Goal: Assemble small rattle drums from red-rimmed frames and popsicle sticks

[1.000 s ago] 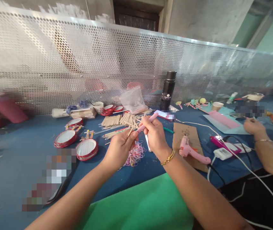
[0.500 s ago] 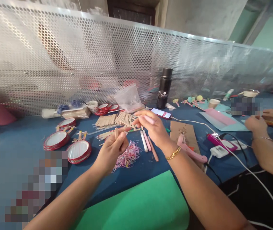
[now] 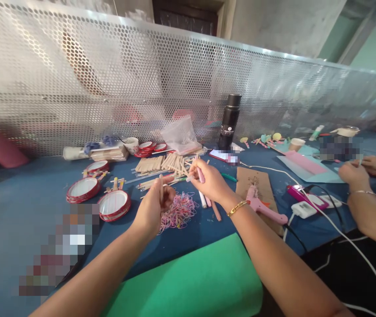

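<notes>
My left hand point(image 3: 151, 207) is closed around a thin wooden craft stick point(image 3: 161, 187), which points upward. Between the fingers of my right hand point(image 3: 213, 181) is a pink marker point(image 3: 200, 175), and a small whitish piece shows at the fingertips, too small to name. The hands are apart from each other. Below them lies a heap of pink and purple rubber bands point(image 3: 181, 213). Several markers point(image 3: 217, 210) rest under my right hand, partly covered by it. Behind the hands are piled craft sticks point(image 3: 150, 164).
Red-rimmed round pieces point(image 3: 114, 204) with sticks stand at left. A black bottle point(image 3: 230, 123) and a phone point(image 3: 222, 156) are behind. At right lie cardboard point(image 3: 243, 178), a pink glue gun point(image 3: 267, 212) and cables. Green sheet point(image 3: 194, 281) covers the near edge. A co-worker's hands point(image 3: 354, 176) work at far right.
My right hand has turned, so the marker stands more upright, and its fingers have drawn in. My left hand has rotated slightly with the craft stick. The view has shifted a little left.
</notes>
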Tool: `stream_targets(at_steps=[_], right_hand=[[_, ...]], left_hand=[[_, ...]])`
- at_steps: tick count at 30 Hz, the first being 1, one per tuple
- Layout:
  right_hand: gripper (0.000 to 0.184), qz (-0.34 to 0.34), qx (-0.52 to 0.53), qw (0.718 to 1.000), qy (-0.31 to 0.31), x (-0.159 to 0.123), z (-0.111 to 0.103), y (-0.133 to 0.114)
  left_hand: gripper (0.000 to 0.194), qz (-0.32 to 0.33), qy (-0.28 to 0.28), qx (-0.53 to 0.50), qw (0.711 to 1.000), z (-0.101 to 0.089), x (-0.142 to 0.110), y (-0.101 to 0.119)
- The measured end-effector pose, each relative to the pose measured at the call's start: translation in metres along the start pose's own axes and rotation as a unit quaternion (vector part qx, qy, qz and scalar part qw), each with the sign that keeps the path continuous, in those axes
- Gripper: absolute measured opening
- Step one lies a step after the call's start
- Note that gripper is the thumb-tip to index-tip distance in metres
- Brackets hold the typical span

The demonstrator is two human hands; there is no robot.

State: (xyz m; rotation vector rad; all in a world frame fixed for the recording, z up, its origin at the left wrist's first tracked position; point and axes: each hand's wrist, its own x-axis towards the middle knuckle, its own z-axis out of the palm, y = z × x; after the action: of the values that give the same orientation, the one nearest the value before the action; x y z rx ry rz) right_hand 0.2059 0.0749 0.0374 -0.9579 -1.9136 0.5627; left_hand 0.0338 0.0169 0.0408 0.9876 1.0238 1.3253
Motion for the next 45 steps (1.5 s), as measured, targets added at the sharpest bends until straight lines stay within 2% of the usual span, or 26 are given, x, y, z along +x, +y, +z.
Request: stream_targets(at_steps=[3,6,10,12,15,18,22,24,28,30,33,37,40,45], right_hand=[[0.028,0.004,-0.078,0.997,-0.010,0.000,0.004,0.011],[0.027,0.011,-0.064,0.998,0.003,0.000,0.004,0.010],[0.015,0.030,0.088,0.995,0.037,-0.002,0.007,-0.006],[0.018,0.032,0.175,0.983,0.034,-0.004,0.012,-0.014],[0.021,0.025,0.217,0.975,0.038,-0.006,0.019,-0.022],[0.020,0.030,0.220,0.974,0.048,-0.006,0.019,-0.027],[0.023,0.063,0.248,0.966,0.021,-0.005,0.012,-0.030],[0.023,0.065,0.263,0.963,0.011,-0.004,0.011,-0.029],[0.021,0.055,0.278,0.956,0.070,-0.004,0.012,-0.025],[0.028,0.051,0.273,0.955,0.104,-0.004,0.011,-0.023],[0.036,0.035,0.245,0.961,0.120,-0.005,0.008,-0.025],[0.021,0.020,0.215,0.971,0.100,-0.008,0.008,-0.031],[0.009,0.005,0.167,0.982,0.092,-0.011,0.011,-0.034],[0.011,-0.005,0.092,0.992,0.085,-0.013,0.017,-0.032]], left_hand=[[0.025,-0.014,0.014,-0.002,1.000,-0.003,0.001,-0.002],[0.020,-0.021,0.006,-0.015,1.000,-0.003,-0.001,-0.007],[0.019,-0.041,-0.027,-0.040,0.998,0.002,-0.004,-0.012],[0.023,-0.049,-0.049,-0.039,0.997,0.005,-0.006,-0.014],[0.028,-0.054,-0.070,-0.033,0.996,0.008,-0.008,-0.016],[0.033,-0.047,-0.072,0.022,0.996,0.006,-0.009,-0.016],[0.038,-0.006,-0.092,0.156,0.983,0.000,-0.008,-0.015],[0.038,0.011,-0.110,0.188,0.976,-0.001,-0.007,-0.015],[0.037,-0.004,-0.132,0.178,0.975,0.003,-0.010,-0.019],[0.037,-0.010,-0.132,0.175,0.976,0.004,-0.011,-0.021],[0.035,-0.007,-0.116,0.171,0.978,0.004,-0.011,-0.021],[0.034,-0.005,-0.075,0.139,0.987,0.005,-0.010,-0.019],[0.032,-0.010,-0.067,0.139,0.988,0.005,-0.010,-0.019],[0.034,-0.011,-0.076,0.142,0.987,0.002,-0.008,-0.024]])
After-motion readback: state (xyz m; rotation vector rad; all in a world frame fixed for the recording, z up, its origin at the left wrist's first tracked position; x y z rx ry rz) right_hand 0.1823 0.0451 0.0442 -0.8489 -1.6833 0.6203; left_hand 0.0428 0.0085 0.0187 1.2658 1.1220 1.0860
